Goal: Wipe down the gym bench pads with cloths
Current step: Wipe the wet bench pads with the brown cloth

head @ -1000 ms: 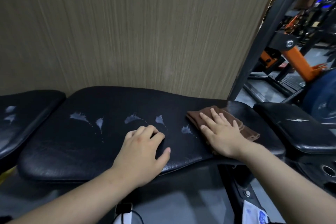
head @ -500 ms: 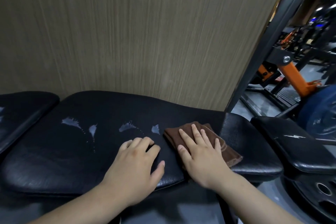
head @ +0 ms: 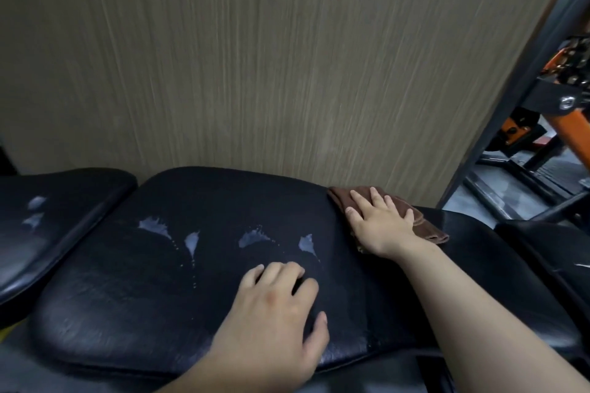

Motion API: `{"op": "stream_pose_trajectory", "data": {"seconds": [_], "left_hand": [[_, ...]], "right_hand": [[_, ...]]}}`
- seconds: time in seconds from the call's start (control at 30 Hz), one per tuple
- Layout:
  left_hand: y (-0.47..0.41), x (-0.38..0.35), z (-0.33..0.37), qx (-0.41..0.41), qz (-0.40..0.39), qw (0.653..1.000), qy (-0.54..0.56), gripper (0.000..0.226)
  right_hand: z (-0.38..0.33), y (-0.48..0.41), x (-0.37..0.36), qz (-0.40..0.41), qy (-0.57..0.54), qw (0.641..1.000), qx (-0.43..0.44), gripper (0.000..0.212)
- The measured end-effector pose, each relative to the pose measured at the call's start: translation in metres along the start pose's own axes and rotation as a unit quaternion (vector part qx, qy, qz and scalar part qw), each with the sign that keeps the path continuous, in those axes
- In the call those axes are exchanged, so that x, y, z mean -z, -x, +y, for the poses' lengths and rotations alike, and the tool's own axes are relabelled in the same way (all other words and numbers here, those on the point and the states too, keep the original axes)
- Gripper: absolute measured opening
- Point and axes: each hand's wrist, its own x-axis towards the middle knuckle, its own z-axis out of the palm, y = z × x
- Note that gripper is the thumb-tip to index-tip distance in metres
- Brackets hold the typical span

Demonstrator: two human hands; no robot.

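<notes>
Pressing flat on the brown cloth [head: 427,230], the right hand [head: 380,223] has its fingers straight and spread. It grips nothing and only pins the cloth at the far right corner of the main bench pad [head: 127,281]. The palm hides most of the cloth, leaving one corner and a crumpled edge showing.

The left hand [head: 271,319] rests near the pad's front middle with its fingers loosely bent, tips on the vinyl, and holds nothing.

Beyond that hand, four pale wet blotches [head: 156,226] lie across the pad's centre. Open vinyl runs left of them to the rounded end.

The pad's back edge sits tight against a wood-grain wall panel [head: 255,57], and its front edge rolls down out of sight.

Left of the pad, across a narrow gap, a second pad [head: 64,198] carries its own blotches and is cut off by the frame.

To the pad's right are dark shapes too dim to make out. A black post [head: 510,105] slants up there, and behind it orange machine parts [head: 571,128] are blurred.
</notes>
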Motion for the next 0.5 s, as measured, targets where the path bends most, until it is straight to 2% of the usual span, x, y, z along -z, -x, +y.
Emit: {"op": "stream_pose_trajectory", "data": {"seconds": [0.2, 0.37, 0.5], "left_hand": [[-0.001, 0.005, 0.002, 0.005, -0.013, 1.000, 0.010, 0.033], [-0.002, 0.011, 0.006, 0.016, -0.041, 0.999, -0.004, 0.041], [-0.002, 0.013, 0.006, 0.019, -0.033, 0.999, 0.000, 0.039]], "right_hand": [[0.002, 0.019, -0.001, -0.007, 0.007, 0.998, 0.061, 0.055], [0.004, 0.073, -0.008, -0.021, 0.011, 0.989, 0.148, 0.053], [0.004, 0.122, -0.011, -0.037, 0.020, 0.984, 0.175, 0.053]]}}
